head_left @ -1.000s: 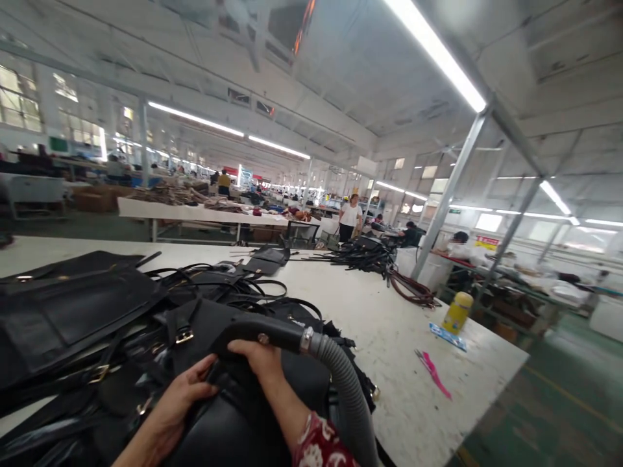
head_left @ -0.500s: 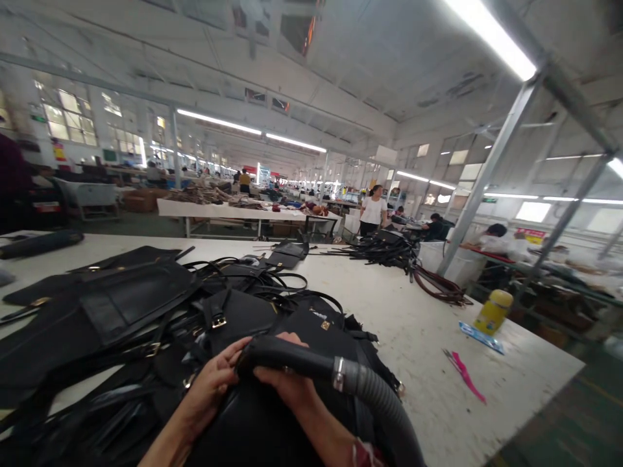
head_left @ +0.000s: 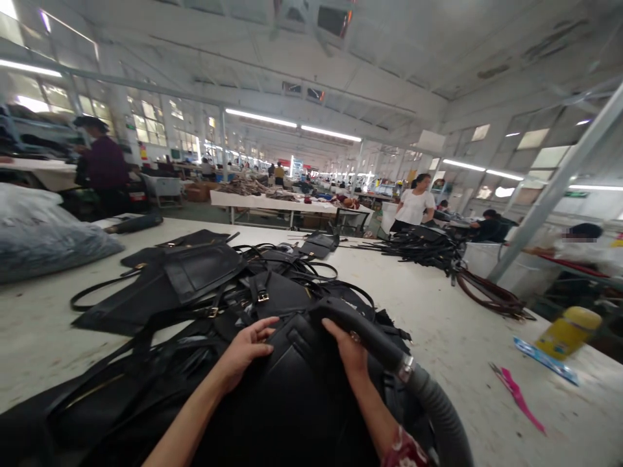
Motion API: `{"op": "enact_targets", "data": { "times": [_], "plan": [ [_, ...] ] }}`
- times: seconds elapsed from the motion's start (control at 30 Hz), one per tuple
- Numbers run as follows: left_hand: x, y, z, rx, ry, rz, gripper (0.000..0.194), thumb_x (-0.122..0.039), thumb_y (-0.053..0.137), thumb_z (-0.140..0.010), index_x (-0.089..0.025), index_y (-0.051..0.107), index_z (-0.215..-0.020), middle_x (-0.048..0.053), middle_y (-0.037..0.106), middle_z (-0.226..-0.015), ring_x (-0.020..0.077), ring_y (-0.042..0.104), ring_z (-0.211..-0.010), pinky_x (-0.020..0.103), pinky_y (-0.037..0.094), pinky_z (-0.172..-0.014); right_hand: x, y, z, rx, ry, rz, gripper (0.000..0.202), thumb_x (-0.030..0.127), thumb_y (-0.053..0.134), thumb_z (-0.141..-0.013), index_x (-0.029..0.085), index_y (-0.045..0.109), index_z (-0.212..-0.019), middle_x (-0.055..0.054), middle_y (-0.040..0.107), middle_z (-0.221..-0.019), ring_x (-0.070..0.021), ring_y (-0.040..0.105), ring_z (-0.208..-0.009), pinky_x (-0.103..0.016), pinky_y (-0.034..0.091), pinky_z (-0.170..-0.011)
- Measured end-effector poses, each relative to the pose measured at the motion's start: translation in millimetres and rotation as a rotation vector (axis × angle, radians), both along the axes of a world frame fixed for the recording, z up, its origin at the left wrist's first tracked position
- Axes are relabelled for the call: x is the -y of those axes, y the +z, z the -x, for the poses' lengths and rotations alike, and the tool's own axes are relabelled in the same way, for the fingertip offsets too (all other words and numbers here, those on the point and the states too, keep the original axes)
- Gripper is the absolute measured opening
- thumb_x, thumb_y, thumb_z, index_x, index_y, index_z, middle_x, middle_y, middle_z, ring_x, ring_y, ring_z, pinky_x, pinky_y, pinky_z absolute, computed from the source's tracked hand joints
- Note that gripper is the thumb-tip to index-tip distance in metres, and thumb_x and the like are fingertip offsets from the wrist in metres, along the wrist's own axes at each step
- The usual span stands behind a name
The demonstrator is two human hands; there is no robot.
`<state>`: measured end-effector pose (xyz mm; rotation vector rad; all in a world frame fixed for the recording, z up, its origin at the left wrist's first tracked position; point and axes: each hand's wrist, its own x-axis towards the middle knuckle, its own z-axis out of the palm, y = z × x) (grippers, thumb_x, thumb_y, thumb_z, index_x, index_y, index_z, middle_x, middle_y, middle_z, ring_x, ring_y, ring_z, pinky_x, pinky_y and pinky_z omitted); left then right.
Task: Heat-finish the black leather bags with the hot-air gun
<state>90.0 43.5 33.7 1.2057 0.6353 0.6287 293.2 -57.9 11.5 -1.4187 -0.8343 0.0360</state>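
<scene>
In the head view, a black leather bag (head_left: pixel 292 395) lies directly in front of me, its top end pointing away. My left hand (head_left: pixel 243 353) is at the bag's left edge, thumb and fingers apart, with nothing gripped between them. On the other side, my right hand (head_left: pixel 351 353) holds a black hose nozzle (head_left: pixel 363 331) over the bag's upper part; most of its fingers are hidden behind the nozzle. A metal clamp joins the nozzle to a grey ribbed hose (head_left: pixel 440 405) that runs down to the lower right.
More black bags (head_left: pixel 195 272) with straps and buckles crowd the table's left and middle. Black straps (head_left: pixel 418 246) lie at the back right. Pink-handled snips (head_left: pixel 518 399), a yellow bottle (head_left: pixel 569 331) and a blue packet (head_left: pixel 545 360) are on the right. A clear plastic sack (head_left: pixel 48 237) stands left.
My left hand has come away from the nozzle tip to the bag's left edge. The nozzle and my right hand now sit farther right in view; the camera has turned left.
</scene>
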Motion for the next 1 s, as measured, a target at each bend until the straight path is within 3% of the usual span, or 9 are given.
{"op": "enact_targets", "data": {
  "times": [0.17, 0.3, 0.47, 0.67, 0.87, 1.0],
  "plan": [
    [5.1, 4.0, -12.3, -0.015, -0.049, 0.042, 0.047, -0.02, 0.077, -0.054, -0.015, 0.071, -0.101, 0.01, 0.073, -0.097, 0.027, 0.067, -0.09, 0.036, 0.048, -0.086, 15.6, 19.7, 24.1, 0.091, 0.257, 0.097, 0.024, 0.032, 0.075, -0.065, 0.026, 0.066, -0.086, 0.0, 0.066, -0.088, -0.0228, 0.061, -0.085, -0.036, 0.048, -0.082],
    [-5.6, -7.1, -14.6, -0.017, 0.009, 0.15, 0.049, -0.018, 0.082, -0.047, -0.017, 0.074, -0.095, 0.009, 0.075, -0.093, 0.0286, 0.069, -0.088, 0.036, 0.051, -0.084, -1.0, 25.8, 43.4, 0.18, 0.21, 0.241, 0.035, 0.018, 0.082, -0.052, 0.026, 0.067, -0.084, 0.001, 0.065, -0.088, -0.0239, 0.058, -0.088, -0.036, 0.045, -0.081],
    [-16.9, -19.6, -13.4, -0.039, 0.067, 0.238, 0.053, -0.015, 0.085, -0.045, -0.022, 0.074, -0.096, 0.006, 0.076, -0.089, 0.0283, 0.071, -0.081, 0.036, 0.055, -0.079, -18.7, 27.2, 48.6, 0.162, 0.155, 0.232, 0.036, 0.019, 0.082, -0.055, 0.027, 0.068, -0.087, 0.002, 0.065, -0.09, -0.0234, 0.058, -0.089, -0.037, 0.043, -0.083],
    [-8.8, -12.6, -13.1, -0.009, 0.019, 0.237, 0.051, -0.015, 0.084, -0.045, -0.019, 0.075, -0.095, 0.008, 0.076, -0.087, 0.0315, 0.07, -0.087, 0.036, 0.055, -0.08, -7.1, 24.9, 52.2, 0.153, 0.23, 0.19, 0.04, 0.013, 0.082, -0.048, 0.028, 0.068, -0.082, 0.003, 0.066, -0.086, -0.0223, 0.059, -0.086, -0.034, 0.044, -0.082],
    [-0.4, -11.5, -10.8, 0.002, 0.079, 0.218, 0.049, -0.015, 0.082, -0.046, -0.016, 0.074, -0.094, 0.009, 0.076, -0.081, 0.0325, 0.071, -0.08, 0.04, 0.055, -0.076, -32.3, 31.9, 56.8, 0.157, 0.258, 0.212, 0.032, 0.017, 0.079, -0.055, 0.025, 0.066, -0.084, 0.001, 0.063, -0.089, -0.0223, 0.057, -0.088, -0.034, 0.043, -0.083],
    [8.3, -9.9, -8.8, 0.109, 0.04, 0.195, 0.04, -0.008, 0.075, -0.048, -0.015, 0.075, -0.087, 0.009, 0.076, -0.083, 0.0303, 0.071, -0.082, 0.039, 0.053, -0.081, -31.3, 20.5, 58.6, 0.178, 0.3, 0.189, 0.029, 0.018, 0.075, -0.058, 0.025, 0.065, -0.084, 0.0, 0.062, -0.087, -0.0229, 0.057, -0.087, -0.035, 0.043, -0.082]
  ]
}}
